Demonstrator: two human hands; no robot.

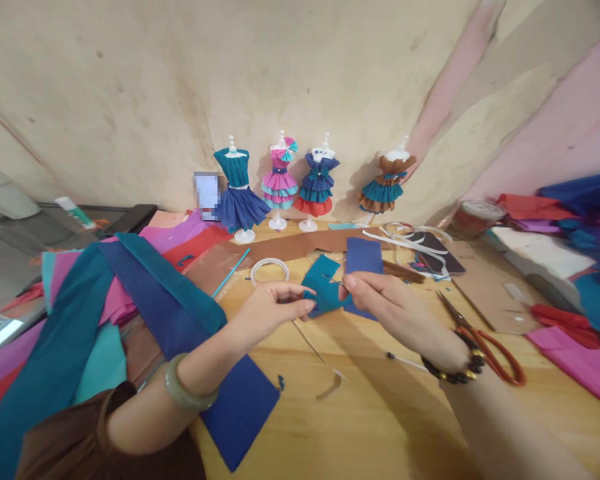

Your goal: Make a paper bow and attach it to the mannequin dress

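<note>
My left hand (287, 301) pinches the left edge of a teal crepe paper piece (325, 283), which has a notch or cut in its upper right side. At that notch, the thumb and fingers of my right hand (375, 297) close on a thin dark pointed tool (336, 281), too small to make out. Behind the right fingers lies a blue paper rectangle (364, 257). A roll of white tape (270, 270) rests just beyond my left hand. Orange-handled scissors (485, 340) lie to the right of my right wrist, and a pen (405, 362) sits beneath it.
Several mini dress forms in paper dresses, one teal and blue (240, 187), stand along the wall. Long paper strips (145, 293) spread across the left. Cardboard (495, 287), a phone (437, 252), a jar (475, 217) and paper pieces (577, 363) occupy the right.
</note>
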